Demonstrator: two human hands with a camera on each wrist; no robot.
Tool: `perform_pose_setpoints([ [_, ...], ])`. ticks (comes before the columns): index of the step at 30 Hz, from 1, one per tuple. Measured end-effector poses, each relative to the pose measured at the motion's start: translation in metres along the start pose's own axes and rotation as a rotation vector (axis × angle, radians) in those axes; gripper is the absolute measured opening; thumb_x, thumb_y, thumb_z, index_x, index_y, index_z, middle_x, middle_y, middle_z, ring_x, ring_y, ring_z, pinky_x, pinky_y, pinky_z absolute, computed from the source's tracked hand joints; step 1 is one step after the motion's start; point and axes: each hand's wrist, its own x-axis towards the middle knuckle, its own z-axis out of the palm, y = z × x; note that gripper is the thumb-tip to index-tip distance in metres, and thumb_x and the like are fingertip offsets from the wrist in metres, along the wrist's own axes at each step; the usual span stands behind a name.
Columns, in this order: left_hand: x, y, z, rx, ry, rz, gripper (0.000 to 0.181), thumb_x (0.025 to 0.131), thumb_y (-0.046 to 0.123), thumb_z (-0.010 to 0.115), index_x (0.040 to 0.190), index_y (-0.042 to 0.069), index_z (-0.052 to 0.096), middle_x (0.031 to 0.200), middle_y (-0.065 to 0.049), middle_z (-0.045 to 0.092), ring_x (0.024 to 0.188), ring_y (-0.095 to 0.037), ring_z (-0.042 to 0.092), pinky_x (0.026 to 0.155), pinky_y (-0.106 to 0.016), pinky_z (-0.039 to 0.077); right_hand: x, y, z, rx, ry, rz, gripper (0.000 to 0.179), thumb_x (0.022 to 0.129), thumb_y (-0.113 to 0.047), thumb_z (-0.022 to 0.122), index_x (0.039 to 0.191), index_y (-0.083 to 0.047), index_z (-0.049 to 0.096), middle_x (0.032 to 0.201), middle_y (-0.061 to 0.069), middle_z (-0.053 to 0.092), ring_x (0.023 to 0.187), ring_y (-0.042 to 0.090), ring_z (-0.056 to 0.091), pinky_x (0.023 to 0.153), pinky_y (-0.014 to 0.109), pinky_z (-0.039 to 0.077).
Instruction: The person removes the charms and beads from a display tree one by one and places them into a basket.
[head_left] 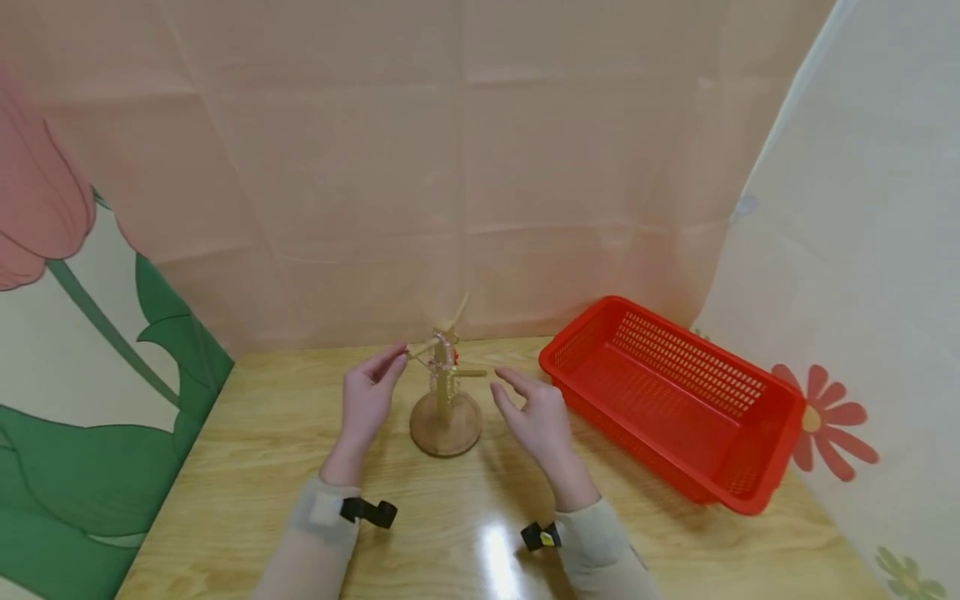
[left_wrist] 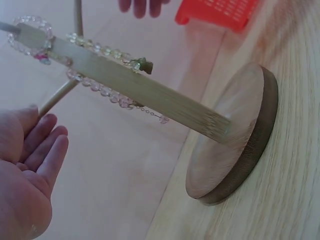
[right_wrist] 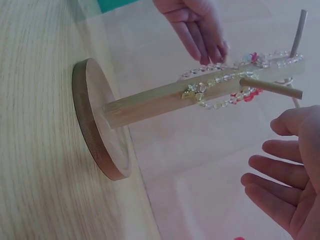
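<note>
A wooden jewelry stand [head_left: 446, 437] with a round base, an upright post and several side pegs stands on the table. Beaded bracelets hang from it: a pale yellow one [right_wrist: 210, 105], a pale pink one [left_wrist: 104, 91], and a clear one [left_wrist: 31, 34] near the top. With thumb and fingertips, my left hand [head_left: 367, 400] pinches the end of the left peg [left_wrist: 60, 95]. My right hand [head_left: 538, 417] is held just off the tip of the right peg [right_wrist: 272, 87], its fingers apart and loosely bent, holding nothing.
To the right sits a red plastic basket [head_left: 637, 442] with slotted walls, angled across the wooden table [head_left: 262, 467]. Behind the stand hangs a pinkish backdrop [head_left: 360, 208]. Flower-printed sheets flank the table on both sides.
</note>
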Motion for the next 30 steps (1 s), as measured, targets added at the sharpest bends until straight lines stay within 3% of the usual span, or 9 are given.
perform_pose_setpoints([
  [7,0.002,0.004,0.000,0.014,-0.031,0.015,0.027,0.103,0.010,0.075,0.129,0.002,0.076,0.127,-0.019,0.075,0.106,-0.010,0.073,0.093,-0.017,0.059,0.000,0.001,0.002,0.000,-0.005,-0.023,0.028,0.100,-0.022,0.079,0.123,-0.005,0.081,0.120,0.014,0.078,0.104,0.032,0.078,0.091,0.049,0.066],
  [13,0.003,0.002,-0.002,-0.024,0.000,0.017,0.025,0.100,0.014,0.079,0.121,0.000,0.079,0.116,-0.020,0.078,0.101,-0.020,0.077,0.090,-0.021,0.063,-0.001,0.001,0.003,0.016,-0.010,-0.024,0.027,0.099,-0.021,0.080,0.121,-0.005,0.081,0.118,0.015,0.078,0.098,0.032,0.079,0.087,0.049,0.068],
  [20,-0.002,-0.001,-0.004,-0.083,0.028,0.043,0.025,0.097,0.010,0.082,0.118,-0.003,0.079,0.114,-0.019,0.078,0.095,-0.011,0.077,0.089,-0.026,0.065,-0.002,0.002,0.005,0.024,-0.017,-0.008,0.026,0.099,-0.020,0.081,0.119,-0.004,0.082,0.115,0.014,0.079,0.097,0.030,0.079,0.086,0.046,0.068],
  [26,-0.016,-0.003,-0.005,-0.156,0.102,0.024,0.024,0.096,0.004,0.082,0.116,-0.009,0.077,0.110,-0.015,0.080,0.094,-0.011,0.078,0.090,-0.027,0.065,-0.001,0.000,0.004,0.060,-0.032,0.011,0.025,0.099,-0.022,0.082,0.118,-0.007,0.083,0.115,0.010,0.080,0.100,0.026,0.079,0.086,0.041,0.068],
  [30,-0.023,-0.003,-0.004,-0.235,0.150,0.018,0.029,0.095,0.001,0.082,0.116,-0.017,0.072,0.107,-0.016,0.080,0.095,-0.014,0.079,0.091,-0.029,0.065,0.000,-0.004,0.004,0.110,-0.024,-0.019,0.024,0.096,-0.021,0.084,0.116,-0.007,0.083,0.113,0.010,0.080,0.098,0.025,0.079,0.082,0.043,0.069],
])
